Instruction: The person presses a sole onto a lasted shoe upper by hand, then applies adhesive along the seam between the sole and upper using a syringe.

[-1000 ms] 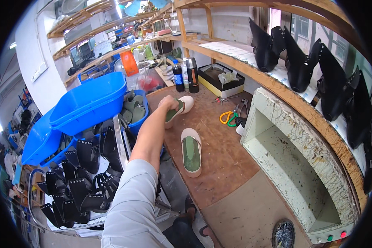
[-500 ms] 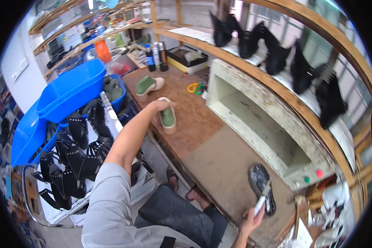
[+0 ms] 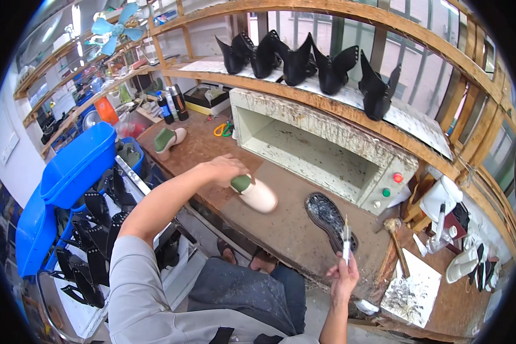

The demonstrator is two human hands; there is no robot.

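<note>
My left hand [image 3: 226, 171] is closed on the heel end of a cream shoe last [image 3: 261, 198] with a green top, its toe pointing right and toward me over the bench. In my closed right hand [image 3: 344, 276] is a slim white-handled brush [image 3: 347, 243], tip up, just over the near end of a black shoe sole [image 3: 322, 213]. The sole lies flat on the bench, its upper face looking wet and streaked with white. Another cream and green shoe last [image 3: 169, 142] stands farther back on the left.
Behind the sole stands a pale, stained open-fronted box [image 3: 309, 149] with coloured buttons. Black shoe uppers [image 3: 297, 63] line the shelf above; more lie on a rack [image 3: 89, 241] at left beside blue bins [image 3: 80, 166]. A hammer [image 3: 397, 243] and stained paper [image 3: 413, 292] are at right.
My left hand has brought the nearer shoe last rightward along the bench toward the sole, turning its toe right. My right hand still holds the brush by the sole. The view has swung right.
</note>
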